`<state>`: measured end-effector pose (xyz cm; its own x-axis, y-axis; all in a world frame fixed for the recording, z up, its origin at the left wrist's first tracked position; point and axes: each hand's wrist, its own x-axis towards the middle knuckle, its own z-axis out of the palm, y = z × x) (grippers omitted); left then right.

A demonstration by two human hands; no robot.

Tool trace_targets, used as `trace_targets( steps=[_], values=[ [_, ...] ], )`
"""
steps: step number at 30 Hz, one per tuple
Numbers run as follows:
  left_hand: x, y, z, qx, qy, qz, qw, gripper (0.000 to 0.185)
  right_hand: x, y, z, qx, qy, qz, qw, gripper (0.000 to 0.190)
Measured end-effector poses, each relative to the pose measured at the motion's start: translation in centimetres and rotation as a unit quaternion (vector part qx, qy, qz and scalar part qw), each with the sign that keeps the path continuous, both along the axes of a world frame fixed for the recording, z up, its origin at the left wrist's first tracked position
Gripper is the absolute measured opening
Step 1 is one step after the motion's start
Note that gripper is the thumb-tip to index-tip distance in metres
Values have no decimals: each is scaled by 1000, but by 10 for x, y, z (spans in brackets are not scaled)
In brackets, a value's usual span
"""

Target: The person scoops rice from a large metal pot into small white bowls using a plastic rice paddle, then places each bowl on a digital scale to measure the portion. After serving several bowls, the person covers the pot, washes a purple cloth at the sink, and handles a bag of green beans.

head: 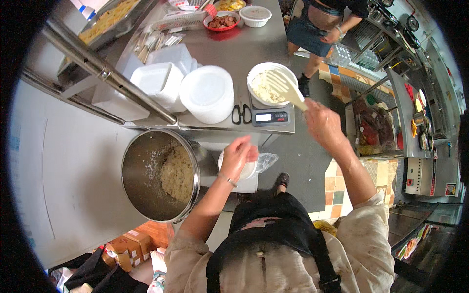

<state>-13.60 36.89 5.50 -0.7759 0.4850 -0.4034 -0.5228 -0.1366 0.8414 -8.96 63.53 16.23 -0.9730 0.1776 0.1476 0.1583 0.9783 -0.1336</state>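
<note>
In my right hand (326,122) is the handle of a pale slotted turner (295,96). Its slotted blade lies over a white round bowl (295,77), against pale, rice-like food (262,88) inside. Under the bowl is a digital kitchen scale (271,118) at the table's near corner. My left hand (237,157) is slightly blurred, holding nothing, its fingers loosely spread above a white round container (246,172) that it partly hides. Left of that hand stands a deep steel pot (141,194), with a mass of cooked rice (178,174) on one side and grains stuck to the metal.
Black scissor handles (242,114), stacked white lids (207,93) and foam trays (155,82) sit beside the scale. A red dish of sliced meat (222,22) stands farther back. A steel shelf post (106,73) crosses the left side. Another person (318,29) stands beyond the table.
</note>
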Motion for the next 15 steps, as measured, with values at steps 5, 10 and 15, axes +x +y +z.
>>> trace_targets(
  steps=[5, 10, 15],
  values=[
    [-60, 97, 15, -17, 1, 49, 999, 54, -38, 53, -14, 69, -37, 14, 997, 41],
    [-87, 139, 16, 0, -6, 119, 993, 40, -52, 80, -18, 65, -42, 63, 995, 46],
    [-50, 158, 38, -64, 83, 171, 980, 46, -7, 124, 1, -84, 37, 102, 991, 34]
  ],
)
